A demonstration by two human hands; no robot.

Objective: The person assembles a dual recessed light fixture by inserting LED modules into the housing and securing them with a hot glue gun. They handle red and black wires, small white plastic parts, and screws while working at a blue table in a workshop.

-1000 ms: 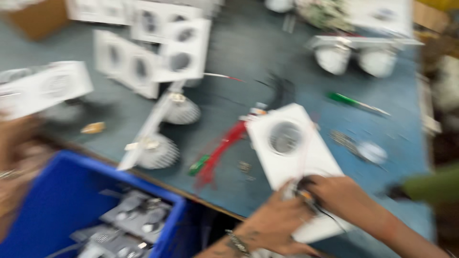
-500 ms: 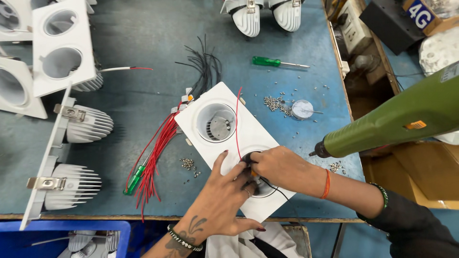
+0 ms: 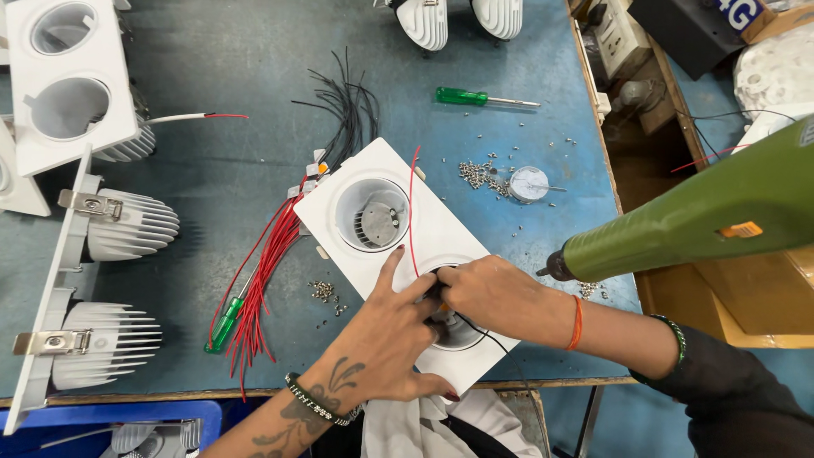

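White fixture [image 3: 403, 246] | left hand [image 3: 386, 339] fingers pinched on black wire [image 3: 487, 335] | right hand [image 3: 492, 293] fingers closed on same

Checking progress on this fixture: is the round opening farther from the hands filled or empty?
Filled. The far opening of the white double housing holds a grey finned part in its bottom, with a red wire running past its rim.

Both hands' fingers [image 3: 428, 293] meet at white twin-hole fixture [image 3: 403, 246]'s nearer opening; red wires [image 3: 263, 271] beside.
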